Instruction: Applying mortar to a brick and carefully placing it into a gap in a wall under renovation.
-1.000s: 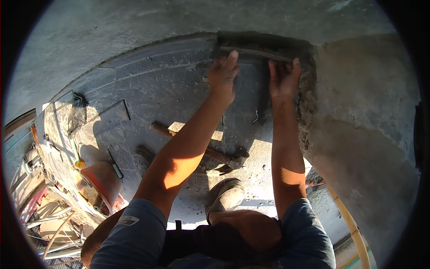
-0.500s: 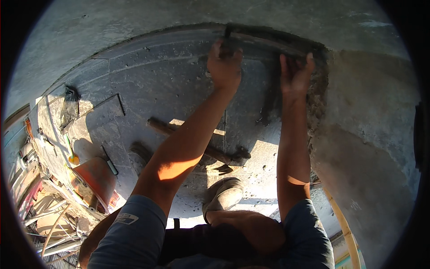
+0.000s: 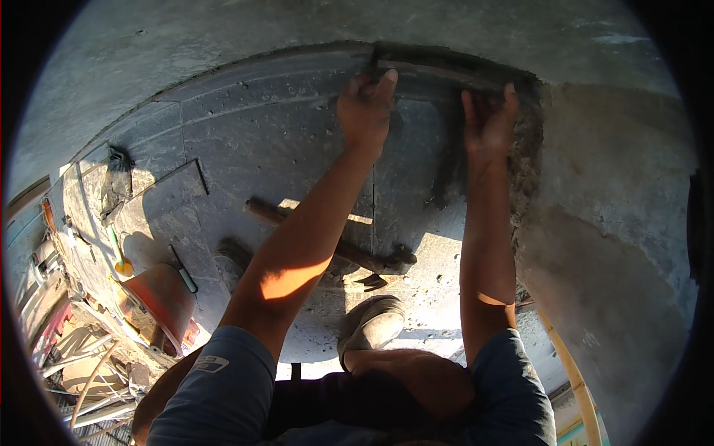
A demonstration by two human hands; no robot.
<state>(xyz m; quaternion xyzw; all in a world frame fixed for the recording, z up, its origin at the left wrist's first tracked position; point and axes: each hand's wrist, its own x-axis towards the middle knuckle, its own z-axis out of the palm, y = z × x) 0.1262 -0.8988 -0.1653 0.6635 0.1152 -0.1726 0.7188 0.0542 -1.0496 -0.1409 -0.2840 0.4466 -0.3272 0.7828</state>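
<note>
While the right hand (image 3: pixel 489 126), fingers parted, is at the strip (image 3: pixel 450 73) along the far wall (image 3: pixel 312 22), the left hand (image 3: pixel 364 115) curls near its left end; whether either grips cannot be told. Pale, unreadable print (image 3: pixel 210 363) marks the left sleeve (image 3: pixel 223 394).

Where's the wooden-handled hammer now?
Head view, centre: the hammer lies on grey floor tiles, handle partly hidden by the bare left forearm, head just above the dusty beige shoe.
</note>
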